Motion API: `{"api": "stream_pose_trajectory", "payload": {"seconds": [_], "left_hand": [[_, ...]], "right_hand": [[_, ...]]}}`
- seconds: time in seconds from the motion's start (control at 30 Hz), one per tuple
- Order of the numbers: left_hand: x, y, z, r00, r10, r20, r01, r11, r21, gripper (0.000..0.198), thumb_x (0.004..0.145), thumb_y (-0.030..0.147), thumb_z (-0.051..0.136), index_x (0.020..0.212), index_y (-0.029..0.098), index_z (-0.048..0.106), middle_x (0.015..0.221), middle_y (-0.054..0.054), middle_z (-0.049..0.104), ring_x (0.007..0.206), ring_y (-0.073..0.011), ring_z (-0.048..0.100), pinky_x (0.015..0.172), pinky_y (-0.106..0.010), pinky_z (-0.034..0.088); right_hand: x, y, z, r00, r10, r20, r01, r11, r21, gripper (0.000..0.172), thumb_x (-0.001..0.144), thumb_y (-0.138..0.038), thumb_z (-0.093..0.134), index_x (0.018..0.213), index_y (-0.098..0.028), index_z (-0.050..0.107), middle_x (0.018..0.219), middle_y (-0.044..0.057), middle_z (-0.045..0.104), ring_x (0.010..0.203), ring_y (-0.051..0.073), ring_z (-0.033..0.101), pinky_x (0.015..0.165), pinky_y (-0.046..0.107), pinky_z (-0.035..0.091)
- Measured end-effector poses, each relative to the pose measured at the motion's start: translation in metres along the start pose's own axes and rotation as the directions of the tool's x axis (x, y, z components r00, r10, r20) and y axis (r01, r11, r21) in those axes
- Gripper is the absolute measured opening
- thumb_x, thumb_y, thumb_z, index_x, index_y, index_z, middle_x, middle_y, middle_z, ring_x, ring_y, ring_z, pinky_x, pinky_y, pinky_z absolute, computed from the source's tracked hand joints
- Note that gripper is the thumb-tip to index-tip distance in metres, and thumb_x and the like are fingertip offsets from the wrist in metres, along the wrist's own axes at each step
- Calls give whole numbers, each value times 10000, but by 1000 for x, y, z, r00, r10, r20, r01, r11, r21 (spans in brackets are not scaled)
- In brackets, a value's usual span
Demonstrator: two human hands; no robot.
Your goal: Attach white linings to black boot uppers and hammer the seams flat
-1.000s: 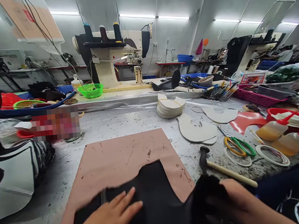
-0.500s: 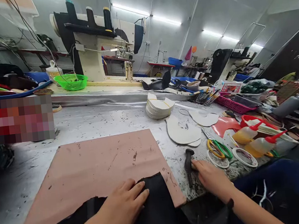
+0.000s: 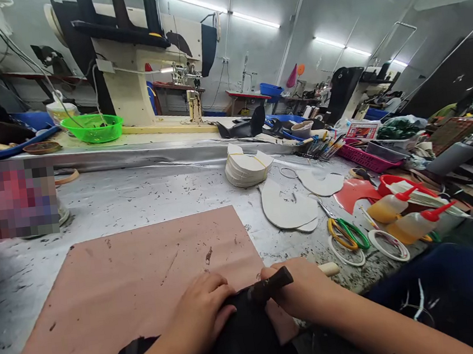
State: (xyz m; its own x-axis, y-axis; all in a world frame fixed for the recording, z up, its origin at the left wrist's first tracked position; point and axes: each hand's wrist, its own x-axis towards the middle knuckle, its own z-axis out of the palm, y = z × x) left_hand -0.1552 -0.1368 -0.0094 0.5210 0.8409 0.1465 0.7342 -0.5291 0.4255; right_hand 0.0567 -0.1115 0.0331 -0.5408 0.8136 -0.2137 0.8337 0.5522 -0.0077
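A black piece of material (image 3: 241, 345) lies at the near edge of a pink work mat (image 3: 138, 283). My left hand (image 3: 202, 310) presses down on it, fingers curled together on the cloth. My right hand (image 3: 301, 288) grips a small hammer (image 3: 273, 283) with a dark metal head and a pale wooden handle. The hammer head rests over the top edge of the black piece, right beside my left fingertips.
Right of the mat lie white cut-out pieces (image 3: 288, 208), a stack of them (image 3: 246, 167), yellow-green scissors (image 3: 348, 233), white rings (image 3: 389, 244) and glue bottles with red caps (image 3: 410, 223). A sewing machine (image 3: 139, 57) and a green bowl (image 3: 91, 127) stand behind. A pink basket (image 3: 363, 158) sits far right.
My right hand left the black piece, picked up the hammer lying right of the mat and brought its head onto the piece. The left hand stayed pressing down; the camera tilted lower.
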Motion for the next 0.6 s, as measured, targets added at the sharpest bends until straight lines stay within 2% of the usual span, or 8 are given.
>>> {"api": "stream_pose_trajectory", "payload": {"seconds": [0.07, 0.13, 0.2, 0.3, 0.47, 0.6], "left_hand": [[-3, -3, 5, 999, 4, -54, -10, 995, -100, 144, 800, 96, 544, 871, 212, 591, 845, -18, 622, 800, -182, 585, 697, -292, 474], [-3, -7, 10, 992, 57, -110, -74, 986, -149, 145, 828, 93, 492, 837, 207, 582, 772, -8, 618, 727, -163, 579, 636, -263, 462], [-2, -9, 12, 975, 138, -174, -161, 979, -128, 179, 863, 96, 433, 830, 201, 574, 741, -7, 608, 675, -147, 566, 583, -238, 441], [0, -10, 12, 940, 247, -234, -256, 967, -9, 225, 902, 103, 365, 829, 184, 562, 725, -18, 590, 633, -144, 537, 534, -238, 406], [3, -6, 5, 911, 382, -152, -371, 923, 98, 262, 888, 41, 319, 800, 134, 548, 708, -46, 553, 632, -161, 504, 517, -268, 406], [2, -3, 3, 904, 414, -105, -396, 905, 153, 236, 869, 23, 349, 801, 113, 556, 716, -60, 540, 659, -175, 501, 531, -286, 434]], "right_hand": [[0, 2, -1, 1000, 11, 12, -11, 1000, 8, 163, 760, -153, 483, 755, -213, 635, 692, 17, 686, 595, 183, 607, 469, 282, 174], [-1, 5, -6, 999, 23, 33, -24, 999, 34, 170, 771, -150, 481, 761, -223, 634, 709, 4, 688, 608, 174, 609, 472, 280, 181], [1, 7, -12, 998, 59, 32, -61, 997, 54, 188, 779, -136, 476, 801, -233, 635, 733, -2, 691, 630, 169, 612, 478, 277, 191], [7, 9, -19, 994, 105, 30, -106, 994, 36, 171, 773, -142, 499, 833, -224, 636, 725, 15, 687, 632, 179, 612, 474, 278, 183], [18, 6, -28, 996, 71, 62, -69, 997, -29, 156, 779, -147, 506, 791, -210, 648, 665, 31, 663, 608, 186, 602, 473, 281, 188], [23, 2, -30, 995, 10, 100, -9, 1000, -6, 173, 749, -138, 499, 798, -216, 645, 676, 25, 666, 605, 182, 591, 475, 278, 205]]}}
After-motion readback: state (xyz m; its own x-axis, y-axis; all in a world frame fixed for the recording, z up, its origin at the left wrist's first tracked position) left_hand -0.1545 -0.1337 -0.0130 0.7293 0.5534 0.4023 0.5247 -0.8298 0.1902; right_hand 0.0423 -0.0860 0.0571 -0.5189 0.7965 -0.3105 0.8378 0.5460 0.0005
